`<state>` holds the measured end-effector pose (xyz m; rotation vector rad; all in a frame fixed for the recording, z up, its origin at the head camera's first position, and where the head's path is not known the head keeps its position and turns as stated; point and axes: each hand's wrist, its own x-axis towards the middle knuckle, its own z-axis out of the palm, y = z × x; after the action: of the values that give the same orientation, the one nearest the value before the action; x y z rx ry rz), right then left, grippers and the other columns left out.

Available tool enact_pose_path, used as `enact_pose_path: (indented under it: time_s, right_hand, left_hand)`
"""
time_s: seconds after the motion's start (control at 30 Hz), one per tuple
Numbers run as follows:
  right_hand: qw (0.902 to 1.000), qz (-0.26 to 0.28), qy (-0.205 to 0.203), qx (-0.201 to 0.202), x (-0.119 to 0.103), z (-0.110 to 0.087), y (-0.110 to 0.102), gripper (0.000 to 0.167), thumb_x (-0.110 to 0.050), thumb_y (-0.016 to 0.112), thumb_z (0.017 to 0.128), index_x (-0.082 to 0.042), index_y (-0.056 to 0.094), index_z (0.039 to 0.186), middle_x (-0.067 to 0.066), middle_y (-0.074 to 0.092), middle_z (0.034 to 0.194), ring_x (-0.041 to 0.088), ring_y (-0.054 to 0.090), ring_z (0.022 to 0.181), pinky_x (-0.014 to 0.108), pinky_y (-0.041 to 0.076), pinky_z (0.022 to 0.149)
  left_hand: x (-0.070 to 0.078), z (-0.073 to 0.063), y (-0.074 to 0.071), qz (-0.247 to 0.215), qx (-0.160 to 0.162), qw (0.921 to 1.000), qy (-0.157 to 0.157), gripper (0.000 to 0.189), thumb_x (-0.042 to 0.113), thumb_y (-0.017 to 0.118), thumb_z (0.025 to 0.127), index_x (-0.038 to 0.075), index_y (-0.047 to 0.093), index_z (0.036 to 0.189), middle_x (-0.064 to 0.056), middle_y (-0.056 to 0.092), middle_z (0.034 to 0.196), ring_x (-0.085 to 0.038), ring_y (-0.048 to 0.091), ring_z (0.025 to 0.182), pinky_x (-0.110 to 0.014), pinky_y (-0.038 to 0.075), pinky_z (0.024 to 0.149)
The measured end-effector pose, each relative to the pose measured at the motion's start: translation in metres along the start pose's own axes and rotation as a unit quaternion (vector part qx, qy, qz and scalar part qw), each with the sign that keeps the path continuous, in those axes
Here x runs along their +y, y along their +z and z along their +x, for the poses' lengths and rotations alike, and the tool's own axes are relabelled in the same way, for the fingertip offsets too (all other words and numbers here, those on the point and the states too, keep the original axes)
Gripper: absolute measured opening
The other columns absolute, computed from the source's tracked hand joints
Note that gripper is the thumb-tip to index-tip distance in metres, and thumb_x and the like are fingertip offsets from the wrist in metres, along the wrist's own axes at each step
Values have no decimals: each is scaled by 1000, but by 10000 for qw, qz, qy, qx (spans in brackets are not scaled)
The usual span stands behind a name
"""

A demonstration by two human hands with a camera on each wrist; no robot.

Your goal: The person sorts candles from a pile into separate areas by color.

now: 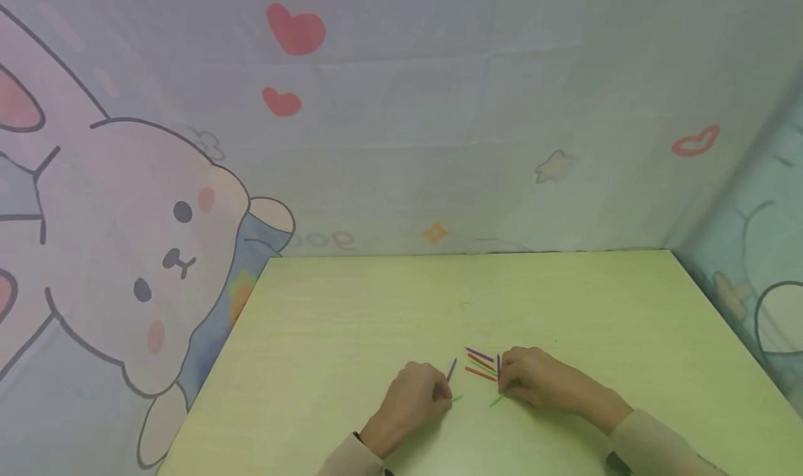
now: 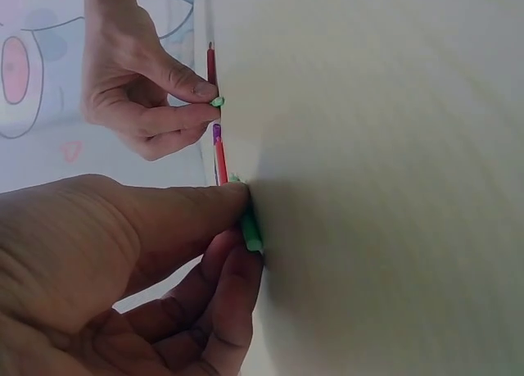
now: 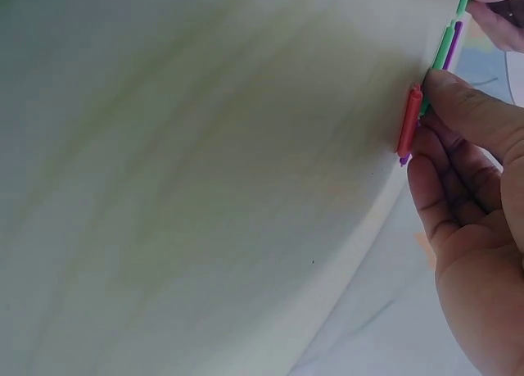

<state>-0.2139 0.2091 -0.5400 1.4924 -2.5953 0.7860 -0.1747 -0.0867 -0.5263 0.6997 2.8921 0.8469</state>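
Observation:
My left hand [image 1: 417, 396] is low over the table and pinches a green crayon [image 2: 252, 231] between thumb and fingertips. Just beyond it lies a purple crayon [image 1: 452, 369], its lower end by the fingers. To the right, my right hand [image 1: 546, 382] pinches another green crayon [image 3: 443, 48] by thumb and forefinger, one end poking out toward the left hand. A second purple crayon [image 1: 499, 366] stands out beside the right fingertips, partly hidden. Between the hands, a slanted group holds a purple crayon [image 1: 479, 355], two red-orange crayons [image 1: 480, 373] and a thin green one.
The yellow-green tabletop [image 1: 351, 309] stretches behind and to both sides of the hands. A printed cloth backdrop [image 1: 408, 183] with hearts and a large cartoon rabbit stands along its back and sides.

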Motion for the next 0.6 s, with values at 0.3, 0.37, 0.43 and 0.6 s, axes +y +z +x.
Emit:
enact_pose_path:
  time_s: [0.3,0.37,0.43,0.6]
  right_hand:
    - [9999,-53,-126,57,0,1,-1,19,-3,91,90,-20,84,93,-14,72,98,1,65,93,27,61,81]
    - [9999,-40,-115,58,0,1,-1,19,-2,91,89,-19,84,93,-14,72,98,1,66,93,26,61,81]
    - [10000,-15,-80,41,0,0,-1,19,-2,91,89,-19,84,93,-13,72,98,1,66,93,25,61,82]
    - [10000,21,57,-40,-2,1,-3,18,-1,90,90,-18,85,95,-12,72,99,1,66,94,25,62,83]
  left_hand:
    - [2,-1,0,149,32,9998,124,13,-1,85,84,12,87,85,6,79,80,0,68,70,-16,54,65]
    - [3,-2,0,195,70,9996,187,14,-1,84,84,12,87,85,6,79,80,0,68,70,-15,54,65]
    - [3,-2,0,255,137,9993,257,13,-1,84,84,12,86,84,6,79,80,0,68,70,-14,54,65]
    - [3,0,-6,335,291,9983,385,10,-1,82,87,8,84,86,3,77,81,-3,66,73,-16,55,68]
